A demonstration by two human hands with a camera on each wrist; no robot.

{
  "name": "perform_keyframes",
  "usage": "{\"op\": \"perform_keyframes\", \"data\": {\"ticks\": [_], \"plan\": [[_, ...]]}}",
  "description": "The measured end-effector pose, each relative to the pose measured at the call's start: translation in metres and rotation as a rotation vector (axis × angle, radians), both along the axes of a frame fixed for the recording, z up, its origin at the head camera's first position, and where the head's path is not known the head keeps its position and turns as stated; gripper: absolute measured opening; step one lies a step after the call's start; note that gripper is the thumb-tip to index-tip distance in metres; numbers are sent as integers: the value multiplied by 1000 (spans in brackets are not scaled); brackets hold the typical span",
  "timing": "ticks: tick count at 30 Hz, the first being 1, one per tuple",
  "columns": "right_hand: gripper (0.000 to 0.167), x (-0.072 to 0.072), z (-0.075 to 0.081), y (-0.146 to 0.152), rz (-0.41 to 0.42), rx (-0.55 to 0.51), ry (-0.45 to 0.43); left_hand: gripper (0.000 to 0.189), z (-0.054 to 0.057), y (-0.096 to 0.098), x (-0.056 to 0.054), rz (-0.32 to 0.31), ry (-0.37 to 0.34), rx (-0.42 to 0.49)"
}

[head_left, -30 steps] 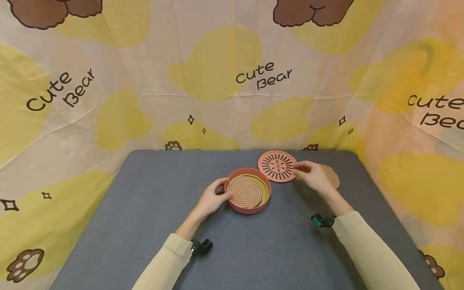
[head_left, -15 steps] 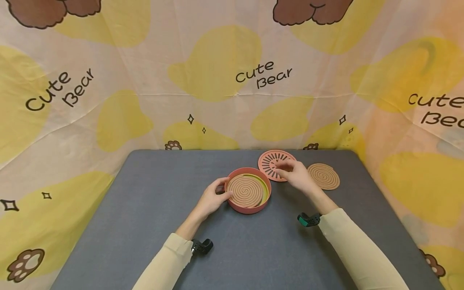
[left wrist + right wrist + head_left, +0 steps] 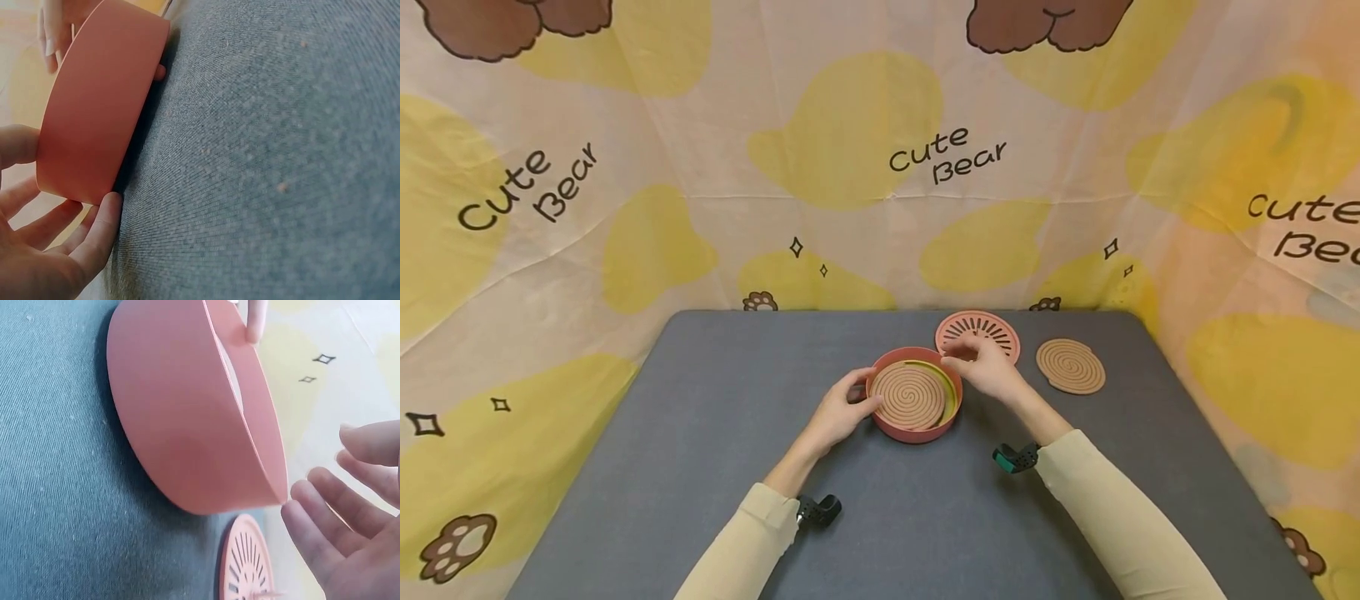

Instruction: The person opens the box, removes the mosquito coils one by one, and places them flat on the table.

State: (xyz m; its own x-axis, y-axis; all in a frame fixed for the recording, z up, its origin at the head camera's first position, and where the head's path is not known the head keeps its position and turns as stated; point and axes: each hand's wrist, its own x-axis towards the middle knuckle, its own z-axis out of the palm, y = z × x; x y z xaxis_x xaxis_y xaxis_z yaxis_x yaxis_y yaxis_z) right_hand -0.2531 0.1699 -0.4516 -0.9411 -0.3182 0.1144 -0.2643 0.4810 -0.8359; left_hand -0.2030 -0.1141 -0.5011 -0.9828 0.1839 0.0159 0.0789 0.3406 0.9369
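A round pink mosquito coil holder (image 3: 915,435) sits on the table, with a tan mosquito coil (image 3: 907,396) inside and a yellow-green band along its right inner side. My left hand (image 3: 844,408) grips the holder's left side, thumb at the rim and fingers against the outer wall in the left wrist view. Over the holder's right rim hovers my right hand (image 3: 988,371), fingers spread and loosely bent, nothing held; its fingertips are right at the rim in the right wrist view. Partly behind that hand lies the slotted pink lid (image 3: 977,327).
A second mosquito coil (image 3: 1071,367) lies flat on the table, right of the lid. The grey table (image 3: 760,358) ends at a patterned cloth backdrop (image 3: 842,142) behind and at both sides. Each wrist wears a dark band.
My right hand has moved left, from beside the second coil, across the lid to the holder's right rim. The left hand stays on the holder, which has not moved.
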Motion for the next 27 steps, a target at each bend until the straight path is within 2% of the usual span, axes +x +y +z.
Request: {"op": "perform_keyframes", "data": {"ticks": [11,18,27], "plan": [[28,-3,0,-19,46,25,33,50,-1,0,-1,3,-1,-2],[27,-5,-6,-31,73,65,57,50,-1,-1,-1,0,-2,14],[30,-4,-8,-45,84,125,-12,50,-1,0,-1,1,-14,25]]}}
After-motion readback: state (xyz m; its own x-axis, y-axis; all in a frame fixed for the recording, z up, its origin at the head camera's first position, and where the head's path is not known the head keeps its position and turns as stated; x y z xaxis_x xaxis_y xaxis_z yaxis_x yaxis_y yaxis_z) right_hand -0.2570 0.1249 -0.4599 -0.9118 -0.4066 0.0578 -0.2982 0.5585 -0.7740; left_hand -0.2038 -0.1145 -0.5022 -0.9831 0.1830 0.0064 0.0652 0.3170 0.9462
